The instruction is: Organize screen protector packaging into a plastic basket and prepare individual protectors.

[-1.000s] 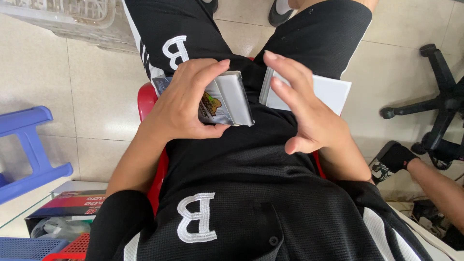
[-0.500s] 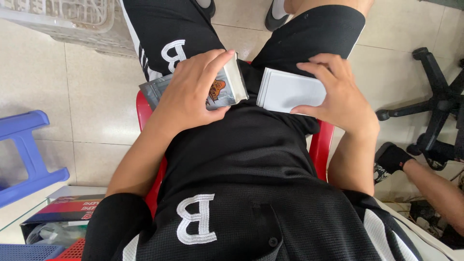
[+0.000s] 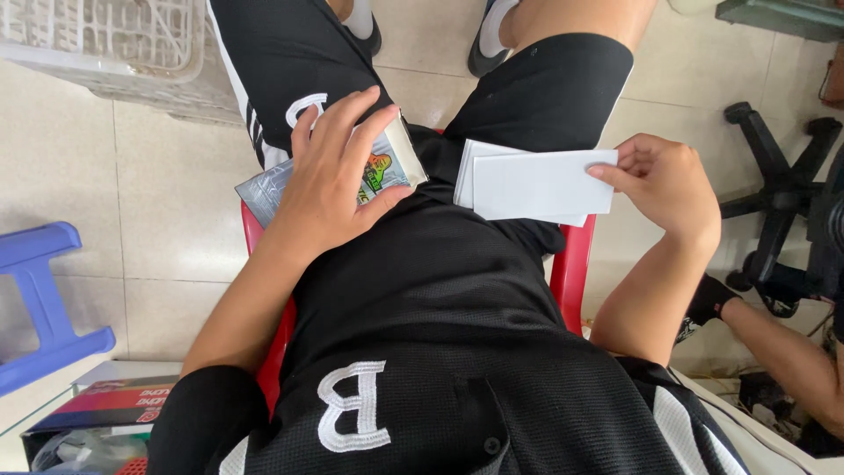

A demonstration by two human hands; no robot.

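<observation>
Two bare hands are working over the lap of a person sitting on a red plastic chair (image 3: 573,273), dressed in a black jersey and black shorts with white lettering. Nearest the camera, at the lower left, a flat red and dark box (image 3: 105,406) is lying on a pale surface. Moving outward, the left hand (image 3: 330,180) is lying palm down over a silvery foil packet (image 3: 384,167) that is resting on the left thigh; its fingers are spread fairly wide and stretched long across the packet's face, while the thumb is hooking under the packet's near edge, so the hand is clasping it loosely rather than clenching. A colourful printed figure is showing between the thumb and the forefinger, and one foil end is poking out beyond the heel of the hand. Just beside it, over the other thigh, the right hand (image 3: 664,185) is pinching a small stack of plain white cards (image 3: 532,183) by its right end, fingers curled close together with the thumb on top; the top card is sitting slightly askew over the ones beneath. The packet and the cards are lying near each other but not touching. Farther off, a blue plastic stool (image 3: 40,308) is standing on the tiled floor at the left, a white slatted crate (image 3: 114,44) is sitting beyond the knees, and a black office-chair base (image 3: 774,202) is standing at the right, near another person's arm (image 3: 782,347).
</observation>
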